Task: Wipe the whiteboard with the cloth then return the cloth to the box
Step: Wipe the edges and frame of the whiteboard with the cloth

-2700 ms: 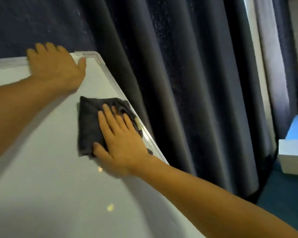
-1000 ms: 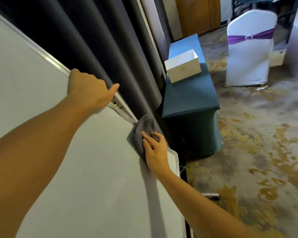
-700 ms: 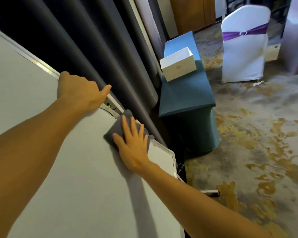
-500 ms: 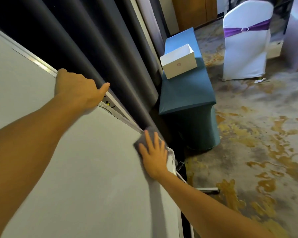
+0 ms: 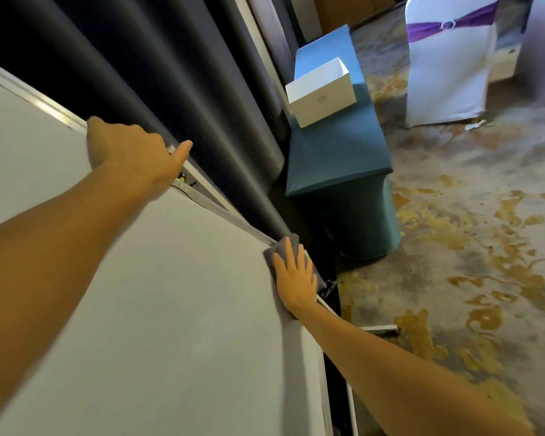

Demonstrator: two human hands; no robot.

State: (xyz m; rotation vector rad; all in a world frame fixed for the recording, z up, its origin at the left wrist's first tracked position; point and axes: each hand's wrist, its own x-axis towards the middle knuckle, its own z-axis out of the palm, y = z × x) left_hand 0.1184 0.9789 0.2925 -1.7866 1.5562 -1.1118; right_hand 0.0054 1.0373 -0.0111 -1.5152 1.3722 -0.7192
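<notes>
Grey and soft, the cloth (image 5: 284, 247) lies flat on the whiteboard (image 5: 170, 309), at the corner of the board that is nearest to the dark curtain (image 5: 170, 73). Only its upper part shows, because the right hand (image 5: 294, 278) covers the rest. This hand presses the cloth against the board with an open palm; its fingers (image 5: 288, 251) are straight, slightly spread, and they point up toward the corner, so they do not grasp the cloth but only lie on it. The left hand (image 5: 129, 152) is higher on the same board. It holds the metal frame (image 5: 60, 113) of the board: the fingers go over the edge and are hidden behind it, and the thumb (image 5: 181, 151) lies stretched along the frame. How tight this grip is I cannot tell. Both forearms are bare. Beyond the board stands a narrow table (image 5: 337, 152) with a teal cover, close to the curtain. On it, well apart from the cloth, sits the white box (image 5: 323, 96), open at the top; its inside is not visible from here. Farther away there is a chair (image 5: 447, 73) in a white cover with a purple band (image 5: 453, 25). The floor has a carpet (image 5: 469, 247) with a grey and gold pattern.
</notes>
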